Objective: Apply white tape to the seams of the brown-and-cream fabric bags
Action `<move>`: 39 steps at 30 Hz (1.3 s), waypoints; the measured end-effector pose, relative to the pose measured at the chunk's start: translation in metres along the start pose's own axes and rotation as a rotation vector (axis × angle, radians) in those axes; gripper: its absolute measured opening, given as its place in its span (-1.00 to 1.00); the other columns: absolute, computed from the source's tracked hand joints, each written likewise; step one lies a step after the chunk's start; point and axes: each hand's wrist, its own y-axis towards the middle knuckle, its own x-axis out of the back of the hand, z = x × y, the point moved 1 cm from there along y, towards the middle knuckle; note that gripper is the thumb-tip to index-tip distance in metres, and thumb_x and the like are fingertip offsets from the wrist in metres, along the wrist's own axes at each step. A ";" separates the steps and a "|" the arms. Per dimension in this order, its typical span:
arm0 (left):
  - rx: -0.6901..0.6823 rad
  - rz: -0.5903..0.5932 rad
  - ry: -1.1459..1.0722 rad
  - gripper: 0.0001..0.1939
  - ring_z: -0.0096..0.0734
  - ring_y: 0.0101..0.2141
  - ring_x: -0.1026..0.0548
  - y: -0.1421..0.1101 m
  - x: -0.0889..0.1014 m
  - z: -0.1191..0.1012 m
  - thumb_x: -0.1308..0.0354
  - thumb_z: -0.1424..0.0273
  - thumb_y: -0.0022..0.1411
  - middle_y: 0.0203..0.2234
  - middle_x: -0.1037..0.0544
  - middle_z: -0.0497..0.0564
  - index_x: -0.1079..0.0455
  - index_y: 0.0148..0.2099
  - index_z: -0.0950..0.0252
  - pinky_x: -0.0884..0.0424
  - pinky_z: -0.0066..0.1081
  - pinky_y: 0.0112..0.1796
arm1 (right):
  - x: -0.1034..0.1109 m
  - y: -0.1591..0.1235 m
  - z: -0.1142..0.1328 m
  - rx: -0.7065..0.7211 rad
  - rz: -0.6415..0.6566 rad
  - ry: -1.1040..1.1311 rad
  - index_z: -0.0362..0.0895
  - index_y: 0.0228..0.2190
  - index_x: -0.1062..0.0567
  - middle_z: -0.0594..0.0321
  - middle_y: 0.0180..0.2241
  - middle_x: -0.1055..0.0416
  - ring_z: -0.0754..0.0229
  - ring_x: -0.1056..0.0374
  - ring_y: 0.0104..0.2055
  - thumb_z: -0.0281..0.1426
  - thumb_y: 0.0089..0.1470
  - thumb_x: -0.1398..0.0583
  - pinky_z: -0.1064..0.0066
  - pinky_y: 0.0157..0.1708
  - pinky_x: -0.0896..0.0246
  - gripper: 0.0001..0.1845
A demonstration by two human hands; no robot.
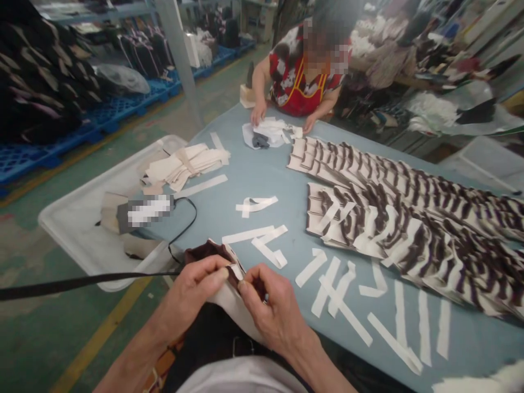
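A cream and dark brown fabric piece [231, 304] hangs between my two hands at the near edge of the blue-grey table [213, 210]. My left hand [195, 286] pinches its upper edge between thumb and fingers. Just beside it my right hand [272, 300] grips the same edge, fingertips close to my left thumb. A small white strip end [236, 271] shows between the hands; its other end is hidden. Cut white strips [344, 308] lie scattered on the table ahead and to the right.
Long overlapping rows of cream and brown fabric pieces [393, 229] cover the table's right side. At left stands a white plastic bin [69, 218], near a tied cream bundle [184, 166]. A black strap [90, 284] runs leftward. Across the table a co-worker [305, 82] handles white scraps [272, 131].
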 end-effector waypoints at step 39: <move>-0.110 -0.127 0.193 -0.81 -0.51 -0.52 -0.45 -0.021 0.035 -0.030 -0.29 0.29 0.30 -0.51 -0.53 -0.12 -0.51 -0.35 0.26 -0.36 -0.59 -0.49 | 0.016 0.077 0.042 0.747 0.441 -0.312 -0.06 -0.21 -0.52 0.27 -0.35 -0.63 0.22 -0.49 -0.37 -0.38 0.39 -0.19 0.39 -0.33 -0.18 -0.91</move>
